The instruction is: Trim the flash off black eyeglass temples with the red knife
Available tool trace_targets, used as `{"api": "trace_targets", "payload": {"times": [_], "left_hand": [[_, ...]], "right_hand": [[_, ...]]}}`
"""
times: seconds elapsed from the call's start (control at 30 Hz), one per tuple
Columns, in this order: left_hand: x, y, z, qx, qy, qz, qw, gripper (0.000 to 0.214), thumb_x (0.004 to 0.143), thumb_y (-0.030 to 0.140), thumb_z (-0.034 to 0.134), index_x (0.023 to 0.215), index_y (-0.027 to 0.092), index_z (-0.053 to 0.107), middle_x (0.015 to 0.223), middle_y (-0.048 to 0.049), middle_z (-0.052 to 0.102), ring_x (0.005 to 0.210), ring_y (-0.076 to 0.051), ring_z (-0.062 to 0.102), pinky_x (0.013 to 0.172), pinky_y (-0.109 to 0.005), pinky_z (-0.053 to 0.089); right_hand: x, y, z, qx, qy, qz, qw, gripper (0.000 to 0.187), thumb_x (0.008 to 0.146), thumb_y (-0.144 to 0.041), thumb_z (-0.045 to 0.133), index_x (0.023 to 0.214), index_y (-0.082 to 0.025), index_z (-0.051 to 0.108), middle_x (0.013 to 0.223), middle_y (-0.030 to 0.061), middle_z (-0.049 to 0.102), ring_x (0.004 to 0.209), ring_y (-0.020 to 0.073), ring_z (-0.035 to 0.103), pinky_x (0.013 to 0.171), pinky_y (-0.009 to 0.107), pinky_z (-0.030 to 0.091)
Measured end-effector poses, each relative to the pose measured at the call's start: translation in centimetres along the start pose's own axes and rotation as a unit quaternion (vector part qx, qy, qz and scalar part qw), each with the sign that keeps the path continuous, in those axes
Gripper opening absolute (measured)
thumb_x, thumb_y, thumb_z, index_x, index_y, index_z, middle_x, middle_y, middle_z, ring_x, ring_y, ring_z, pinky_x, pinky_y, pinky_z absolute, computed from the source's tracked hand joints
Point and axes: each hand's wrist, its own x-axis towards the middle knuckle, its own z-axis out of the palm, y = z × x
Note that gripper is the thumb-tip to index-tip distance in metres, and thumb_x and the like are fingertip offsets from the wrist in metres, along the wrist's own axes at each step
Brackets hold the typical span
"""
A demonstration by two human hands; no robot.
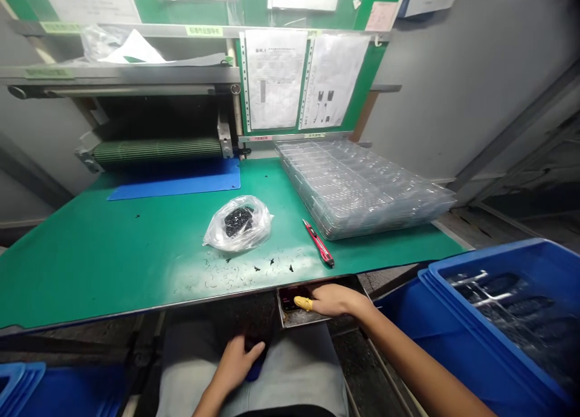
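My left hand (235,362) rests on my lap below the table edge, fingers curled round a small dark object (254,350) that I cannot make out. My right hand (333,299) reaches into a small metal tray (312,317) fixed under the table's front edge. One of its fingers wears a yellow finger cot (302,303) and touches something dark with red in the tray. What the fingers hold, if anything, is hidden.
On the green mat (113,254) lie a clear bag of small black parts (238,223), a red utility knife (318,243) and black shavings. A stack of clear blister trays (362,187) sits at right. A blue bin (507,320) stands to my right.
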Motion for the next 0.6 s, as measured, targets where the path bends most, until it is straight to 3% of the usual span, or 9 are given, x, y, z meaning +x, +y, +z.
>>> {"api": "trace_targets", "payload": {"times": [0.17, 0.3, 0.4, 0.47, 0.6], "left_hand": [[-1.0, -1.5, -1.4, 0.033, 0.004, -0.022, 0.999, 0.030, 0.092, 0.032, 0.056, 0.113, 0.013, 0.064, 0.112, -0.0111, 0.070, 0.107, -0.024, 0.064, 0.098, -0.042, 0.045], [-1.1, -1.3, -3.7, 0.064, 0.005, -0.033, 0.997, 0.026, 0.091, 0.036, 0.060, 0.102, 0.014, 0.067, 0.105, -0.0077, 0.072, 0.102, -0.023, 0.066, 0.095, -0.042, 0.048], [-0.9, -2.1, -6.8, 0.100, 0.070, -0.070, 0.990, 0.028, 0.094, 0.035, 0.056, 0.112, 0.014, 0.064, 0.119, -0.0098, 0.066, 0.113, -0.025, 0.061, 0.101, -0.047, 0.044], [-1.0, -3.5, -8.6, 0.128, 0.124, -0.103, 0.979, 0.033, 0.094, 0.033, 0.055, 0.121, 0.015, 0.060, 0.132, -0.0123, 0.058, 0.123, -0.028, 0.053, 0.106, -0.052, 0.039], [-1.0, -6.3, -9.4, 0.164, 0.147, -0.129, 0.967, 0.039, 0.093, 0.029, 0.059, 0.129, 0.017, 0.055, 0.143, -0.0124, 0.047, 0.133, -0.031, 0.043, 0.110, -0.054, 0.034]], "right_hand": [[0.1, 1.0, 0.5, 0.008, -0.004, 0.004, 1.000, 0.053, 0.099, -0.059, 0.040, 0.089, -0.013, 0.064, 0.080, 0.0026, 0.064, 0.072, 0.0168, 0.063, 0.073, 0.035, 0.052], [-0.4, 1.2, 0.2, 0.031, 0.004, -0.047, 0.998, 0.043, 0.097, -0.053, 0.049, 0.111, -0.014, 0.062, 0.103, 0.0070, 0.065, 0.090, 0.0212, 0.064, 0.083, 0.041, 0.052], [-0.5, 1.1, 0.0, 0.049, 0.012, -0.095, 0.994, 0.046, 0.096, -0.049, 0.054, 0.129, -0.017, 0.053, 0.123, 0.0107, 0.059, 0.106, 0.0252, 0.060, 0.093, 0.046, 0.049], [-0.5, 1.2, 0.0, 0.054, 0.012, -0.115, 0.992, 0.047, 0.096, -0.047, 0.055, 0.132, -0.018, 0.051, 0.125, 0.0113, 0.058, 0.108, 0.0258, 0.059, 0.094, 0.047, 0.048], [-0.2, 1.2, 0.0, 0.059, 0.010, -0.120, 0.991, 0.045, 0.094, -0.043, 0.059, 0.131, -0.018, 0.051, 0.127, 0.0113, 0.056, 0.109, 0.0265, 0.058, 0.095, 0.049, 0.048]]}}
